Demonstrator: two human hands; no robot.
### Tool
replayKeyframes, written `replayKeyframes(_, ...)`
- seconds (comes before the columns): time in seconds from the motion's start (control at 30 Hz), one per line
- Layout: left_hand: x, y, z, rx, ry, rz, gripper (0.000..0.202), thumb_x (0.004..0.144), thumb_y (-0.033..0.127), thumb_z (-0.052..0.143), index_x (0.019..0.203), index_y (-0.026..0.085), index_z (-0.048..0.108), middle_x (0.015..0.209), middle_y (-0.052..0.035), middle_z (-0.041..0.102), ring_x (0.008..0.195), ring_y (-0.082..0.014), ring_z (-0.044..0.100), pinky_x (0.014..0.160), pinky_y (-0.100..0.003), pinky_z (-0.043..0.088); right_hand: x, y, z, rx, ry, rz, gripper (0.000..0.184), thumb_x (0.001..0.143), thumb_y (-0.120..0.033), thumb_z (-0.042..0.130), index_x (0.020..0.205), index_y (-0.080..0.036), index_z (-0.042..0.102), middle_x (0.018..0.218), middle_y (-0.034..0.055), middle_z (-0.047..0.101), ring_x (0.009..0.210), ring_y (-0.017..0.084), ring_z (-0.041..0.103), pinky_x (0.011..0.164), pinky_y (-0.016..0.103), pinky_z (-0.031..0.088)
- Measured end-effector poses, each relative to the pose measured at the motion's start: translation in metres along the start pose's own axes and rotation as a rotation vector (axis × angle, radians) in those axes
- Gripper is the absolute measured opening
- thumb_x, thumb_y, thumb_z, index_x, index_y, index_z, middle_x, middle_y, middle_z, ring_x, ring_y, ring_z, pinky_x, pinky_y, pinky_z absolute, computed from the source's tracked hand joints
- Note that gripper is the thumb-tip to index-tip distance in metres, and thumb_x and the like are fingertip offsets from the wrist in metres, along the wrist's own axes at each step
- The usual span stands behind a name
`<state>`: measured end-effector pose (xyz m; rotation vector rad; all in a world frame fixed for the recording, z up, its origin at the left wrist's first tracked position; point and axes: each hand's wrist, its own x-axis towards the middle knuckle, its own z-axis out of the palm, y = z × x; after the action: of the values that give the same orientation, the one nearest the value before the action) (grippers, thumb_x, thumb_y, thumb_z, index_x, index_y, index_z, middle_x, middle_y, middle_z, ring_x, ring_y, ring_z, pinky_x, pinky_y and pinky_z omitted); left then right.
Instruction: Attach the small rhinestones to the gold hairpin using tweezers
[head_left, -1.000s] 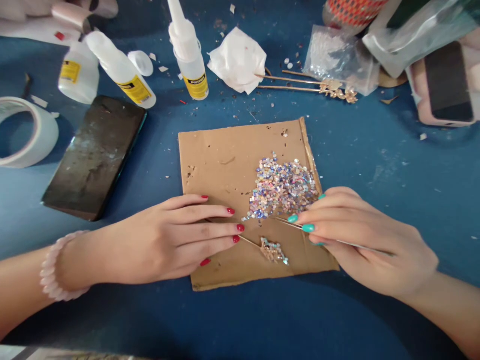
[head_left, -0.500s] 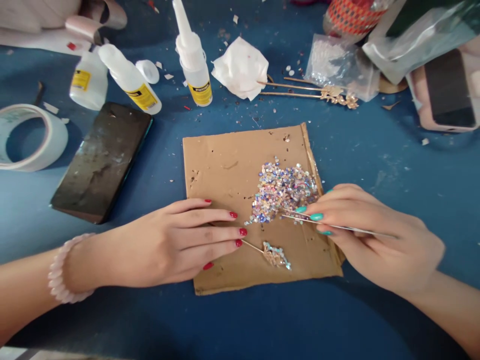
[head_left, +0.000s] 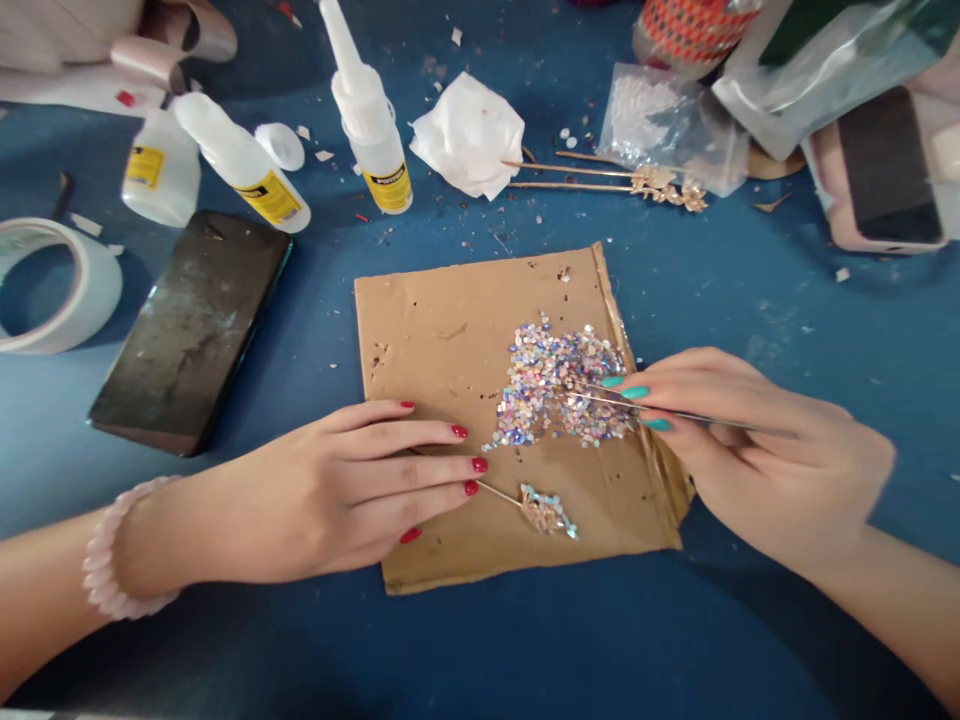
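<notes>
My left hand [head_left: 337, 495] lies flat with its fingers stretched out over the left part of a cardboard piece [head_left: 427, 330]. From beneath its fingertips comes the thin stem of a gold hairpin [head_left: 544, 512], whose ornamental head carries pale blue stones; the rest of the stem is mostly hidden under the fingers. Metal tweezers [head_left: 682, 412] are pinched between the thumb and fingers of my right hand [head_left: 765, 450]. Their tips reach into a spread of small multicoloured rhinestones [head_left: 555, 375] on the cardboard. Whether the tips grip a stone is too small to tell.
Glue bottles [head_left: 379, 150] stand or lean at the back left, near a black phone [head_left: 195, 330] and a tape roll [head_left: 97, 290]. Behind the cardboard lie a crumpled tissue [head_left: 469, 135], more gold hairpins [head_left: 585, 186] and a plastic bag [head_left: 645, 115]. Another phone [head_left: 889, 170] is at right.
The tweezer tips have shifted up and deeper into the rhinestones, with my right hand raised slightly. My left hand stays on the hairpin. The whole view has shifted a little.
</notes>
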<state>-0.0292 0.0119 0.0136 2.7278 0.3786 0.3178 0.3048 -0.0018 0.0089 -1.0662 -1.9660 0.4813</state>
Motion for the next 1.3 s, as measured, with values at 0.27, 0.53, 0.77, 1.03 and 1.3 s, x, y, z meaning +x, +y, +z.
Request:
replayKeyframes(0.27,0.002,0.000,-0.002,-0.014,-0.004,0.002,0.033,0.105,0.022,0.046,0.134,0.019,0.063,0.140,0.0000,0.068,0.141,-0.0153,0.053,0.133,-0.029,0.018,0.000,-0.001,-0.001,0.036,-0.013,-0.023,0.032,0.087,-0.002,0.066,0.102,-0.029,0.075,0.084,0.0002,0.078,0.078,0.019,0.075,0.066,0.035,0.062)
replayKeyframes(0.53,0.001,0.000,-0.001,-0.012,0.003,0.000,0.034,0.105,0.022,0.046,0.133,0.019,0.063,0.138,0.0001,0.069,0.141,-0.0151,0.053,0.133,-0.029,0.018,0.001,-0.001,-0.005,0.006,-0.075,-0.145,0.030,0.082,0.001,0.066,0.097,-0.025,0.073,0.086,0.0018,0.080,0.072,0.021,0.075,0.069,0.041,0.060)
replayKeyframes(0.77,-0.001,0.000,-0.002,-0.004,0.005,0.006,0.034,0.103,0.021,0.047,0.133,0.019,0.063,0.135,-0.0014,0.071,0.142,-0.0157,0.052,0.133,-0.031,0.022,0.000,-0.002,-0.009,-0.025,-0.141,-0.206,0.029,0.082,0.002,0.066,0.098,-0.022,0.069,0.088,0.0057,0.080,0.075,0.021,0.074,0.071,0.041,0.059)
replayKeyframes(1.03,-0.005,0.000,-0.001,-0.030,-0.034,-0.003,0.035,0.106,0.022,0.046,0.139,0.019,0.059,0.141,-0.0018,0.067,0.150,-0.0166,0.041,0.134,-0.033,0.018,-0.003,-0.001,-0.013,-0.067,-0.121,-0.205,0.026,0.083,-0.003,0.066,0.095,-0.026,0.069,0.089,0.0028,0.079,0.076,0.020,0.074,0.072,0.041,0.060)
replayKeyframes(1.3,-0.006,0.001,-0.001,-0.040,-0.060,-0.021,0.038,0.105,0.017,0.045,0.141,0.019,0.058,0.143,-0.0019,0.066,0.152,-0.0168,0.039,0.134,-0.036,0.018,0.000,0.003,-0.019,-0.043,-0.170,-0.290,0.017,0.088,-0.007,0.062,0.097,-0.022,0.063,0.082,0.0065,0.076,0.075,0.017,0.071,0.074,0.038,0.059)
